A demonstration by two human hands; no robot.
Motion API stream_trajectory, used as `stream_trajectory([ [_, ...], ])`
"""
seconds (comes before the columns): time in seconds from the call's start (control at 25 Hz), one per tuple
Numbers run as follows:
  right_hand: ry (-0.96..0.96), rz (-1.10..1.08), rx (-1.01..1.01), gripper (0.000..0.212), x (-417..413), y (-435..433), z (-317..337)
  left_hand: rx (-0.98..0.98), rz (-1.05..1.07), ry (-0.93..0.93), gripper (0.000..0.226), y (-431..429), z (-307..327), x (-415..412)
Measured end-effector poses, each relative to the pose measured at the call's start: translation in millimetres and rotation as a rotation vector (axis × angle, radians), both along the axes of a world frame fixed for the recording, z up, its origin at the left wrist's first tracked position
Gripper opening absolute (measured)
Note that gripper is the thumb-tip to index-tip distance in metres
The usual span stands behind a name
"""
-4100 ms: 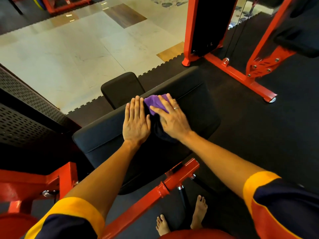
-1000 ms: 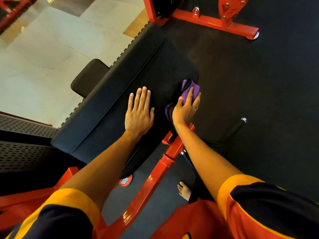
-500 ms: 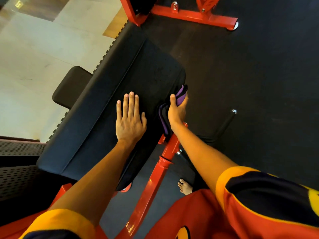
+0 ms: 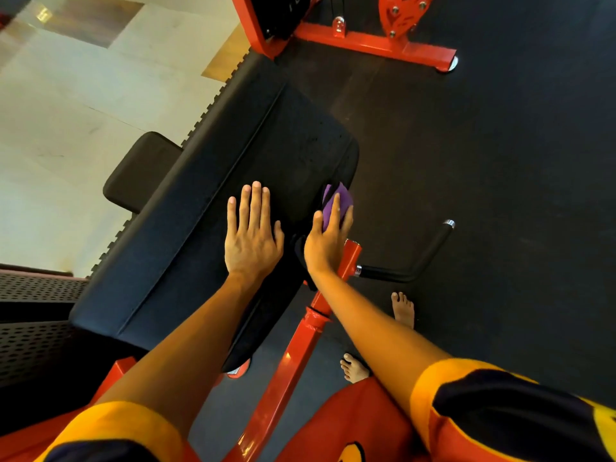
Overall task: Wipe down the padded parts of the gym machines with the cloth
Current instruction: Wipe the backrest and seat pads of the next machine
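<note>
The right hand (image 4: 328,243) is curling its grip around the purple cloth (image 4: 334,203), pressing it against the right edge of the black pad (image 4: 253,155). The cloth is bunched, partly hidden under fingers. The left hand (image 4: 252,238) is lying flat, fingers spread, on the pad.

A purple cloth (image 4: 334,204) lies against the black pad (image 4: 213,235), the machine frame (image 4: 293,355) is bright red, the rubber floor mat (image 4: 500,161) is black, the floor tiles (image 4: 83,105) are cream, and the sleeves (image 4: 466,411) are navy with orange-yellow bands.
</note>
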State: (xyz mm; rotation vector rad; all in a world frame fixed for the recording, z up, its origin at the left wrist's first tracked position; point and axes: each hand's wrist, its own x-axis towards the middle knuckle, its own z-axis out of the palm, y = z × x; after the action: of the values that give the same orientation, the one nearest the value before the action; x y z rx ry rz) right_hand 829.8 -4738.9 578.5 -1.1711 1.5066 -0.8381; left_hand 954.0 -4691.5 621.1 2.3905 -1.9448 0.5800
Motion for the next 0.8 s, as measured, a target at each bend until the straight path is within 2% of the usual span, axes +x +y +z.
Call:
stream_trajectory([
  [0.16,0.236,0.068,-0.065,0.055,1.2,-82.4,23.8,0.018,-0.004,-0.008,0.066,-0.2,-0.7,0.5],
  [0.24,0.346,0.152,-0.111,0.056,8.6,-91.3,30.3,0.024,-0.009,-0.008,0.066,-0.5,-0.8,0.6],
  [0.44,0.418,0.557,-0.616,0.057,-9.2,-24.3,5.9,0.037,-0.009,-0.005,0.066,-0.5,-1.2,2.1],
  [0.52,0.452,0.675,-0.747,0.06,-27.3,-33.9,-6.3,0.023,-0.013,0.012,0.066,-0.1,-2.1,0.6],
  [0.6,0.5,0.612,-0.7,0.062,-28.4,-64.2,-5.5,0.01,-0.003,0.019,0.066,-0.3,-1.2,-0.3],
  [0.72,0.485,0.366,-0.397,0.062,1.3,-116.2,22.3,0.024,0.006,0.019,0.067,2.4,-0.2,-0.8],
  [0.8,0.457,0.334,-0.336,0.061,28.5,-136.8,43.7,0.023,0.019,0.011,0.067,0.6,1.0,-2.3],
])
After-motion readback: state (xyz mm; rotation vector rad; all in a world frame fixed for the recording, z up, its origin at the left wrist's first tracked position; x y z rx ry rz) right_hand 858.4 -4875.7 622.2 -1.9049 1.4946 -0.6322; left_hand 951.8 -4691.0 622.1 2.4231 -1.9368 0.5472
